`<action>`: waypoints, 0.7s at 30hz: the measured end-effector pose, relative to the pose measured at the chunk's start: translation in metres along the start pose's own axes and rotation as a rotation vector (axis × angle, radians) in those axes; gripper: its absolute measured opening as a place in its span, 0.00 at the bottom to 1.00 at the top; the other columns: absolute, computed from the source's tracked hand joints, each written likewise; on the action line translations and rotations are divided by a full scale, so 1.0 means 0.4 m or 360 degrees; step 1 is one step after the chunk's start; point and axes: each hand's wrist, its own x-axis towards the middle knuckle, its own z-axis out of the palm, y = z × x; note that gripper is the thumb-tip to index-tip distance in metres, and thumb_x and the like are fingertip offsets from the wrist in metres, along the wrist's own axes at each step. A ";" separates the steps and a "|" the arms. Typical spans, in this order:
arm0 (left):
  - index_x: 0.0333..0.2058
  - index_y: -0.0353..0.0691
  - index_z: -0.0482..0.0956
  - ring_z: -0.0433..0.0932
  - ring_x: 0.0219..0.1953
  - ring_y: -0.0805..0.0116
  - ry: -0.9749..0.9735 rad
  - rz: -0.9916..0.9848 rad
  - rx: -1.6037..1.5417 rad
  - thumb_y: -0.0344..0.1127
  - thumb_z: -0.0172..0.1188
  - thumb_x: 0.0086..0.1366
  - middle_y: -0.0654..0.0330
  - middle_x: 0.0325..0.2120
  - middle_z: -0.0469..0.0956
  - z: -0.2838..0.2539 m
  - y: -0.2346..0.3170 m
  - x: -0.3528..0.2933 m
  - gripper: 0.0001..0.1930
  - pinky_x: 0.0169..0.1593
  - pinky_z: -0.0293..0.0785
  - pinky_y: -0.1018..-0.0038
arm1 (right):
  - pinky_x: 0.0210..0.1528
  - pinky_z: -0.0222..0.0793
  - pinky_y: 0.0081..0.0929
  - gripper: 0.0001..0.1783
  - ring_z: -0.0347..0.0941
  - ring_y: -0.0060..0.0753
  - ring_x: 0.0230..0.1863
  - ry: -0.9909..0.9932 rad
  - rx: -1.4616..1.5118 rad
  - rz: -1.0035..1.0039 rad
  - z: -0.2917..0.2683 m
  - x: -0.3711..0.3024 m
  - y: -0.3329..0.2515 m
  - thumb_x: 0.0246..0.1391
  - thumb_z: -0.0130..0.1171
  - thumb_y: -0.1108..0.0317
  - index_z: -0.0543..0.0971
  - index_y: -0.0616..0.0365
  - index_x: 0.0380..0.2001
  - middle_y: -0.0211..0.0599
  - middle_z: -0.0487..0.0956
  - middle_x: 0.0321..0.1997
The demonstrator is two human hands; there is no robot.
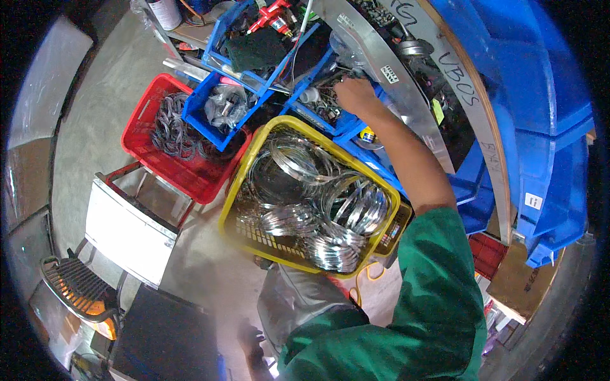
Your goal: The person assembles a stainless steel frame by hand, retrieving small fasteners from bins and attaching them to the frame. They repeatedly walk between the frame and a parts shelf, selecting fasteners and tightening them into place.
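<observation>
My right hand (356,95) reaches into a blue bin (311,118) of small metal parts (329,105). Its fingers are curled together, and their tips are partly hidden, so any part they grip cannot be made out. Low in the view, my left hand (251,336) hangs in shadow beside my grey trouser leg, fingers loosely apart and nothing seen in them. Between me and the bins stands a yellow basket (230,209) holding several shiny coils of metal bands (337,247).
A red crate (184,181) with grey looped pieces (175,127) stands left. Blue bins hold a bagged part (225,105) and a red tool (270,18). A metal rail (381,70) rises behind my right hand. A white-topped stand (130,228) and black chair (79,282) are farther left.
</observation>
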 end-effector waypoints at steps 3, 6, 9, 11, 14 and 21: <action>0.54 0.42 0.72 0.75 0.20 0.75 0.0036 -0.0027 0.0033 0.42 0.53 0.70 0.67 0.19 0.72 -0.005 0.001 -0.001 0.18 0.17 0.70 0.77 | 0.39 0.78 0.45 0.10 0.82 0.49 0.37 -0.0044 0.0006 0.0046 -0.017 0.000 0.000 0.51 0.54 0.68 0.84 0.57 0.30 0.47 0.83 0.33; 0.53 0.42 0.72 0.74 0.20 0.75 0.0030 0.0009 0.0041 0.42 0.52 0.70 0.67 0.19 0.72 -0.012 0.000 -0.006 0.17 0.17 0.70 0.77 | 0.41 0.78 0.47 0.10 0.82 0.49 0.38 -0.0128 -0.0002 0.0125 -0.036 0.003 0.007 0.51 0.54 0.68 0.84 0.57 0.30 0.49 0.83 0.34; 0.53 0.41 0.73 0.75 0.20 0.75 0.0022 0.0005 0.0022 0.42 0.53 0.70 0.67 0.19 0.72 -0.013 0.000 -0.009 0.17 0.17 0.71 0.77 | 0.43 0.77 0.49 0.09 0.81 0.51 0.40 -0.0230 0.0091 0.0182 -0.054 0.008 0.017 0.49 0.55 0.69 0.83 0.59 0.31 0.51 0.82 0.35; 0.53 0.41 0.73 0.75 0.20 0.75 0.0018 -0.0011 0.0009 0.42 0.53 0.70 0.67 0.20 0.72 -0.008 0.002 -0.011 0.17 0.17 0.71 0.78 | 0.44 0.77 0.50 0.09 0.81 0.54 0.41 -0.0168 0.0223 0.0230 -0.063 0.002 0.024 0.49 0.56 0.69 0.82 0.60 0.32 0.53 0.82 0.36; 0.54 0.41 0.73 0.75 0.21 0.75 0.0006 0.0038 0.0049 0.42 0.54 0.70 0.67 0.21 0.72 0.007 0.012 -0.015 0.17 0.17 0.71 0.78 | 0.44 0.76 0.50 0.10 0.80 0.57 0.42 -0.0107 0.0408 0.0296 -0.072 -0.011 0.028 0.49 0.56 0.70 0.81 0.61 0.34 0.56 0.81 0.36; 0.55 0.40 0.71 0.76 0.27 0.70 -0.0044 -0.0027 -0.0007 0.34 0.57 0.60 0.64 0.27 0.73 0.026 0.047 -0.021 0.23 0.23 0.72 0.75 | 0.44 0.75 0.49 0.10 0.79 0.59 0.40 0.0140 0.0751 0.0378 -0.079 -0.051 0.026 0.52 0.55 0.69 0.79 0.61 0.36 0.58 0.81 0.37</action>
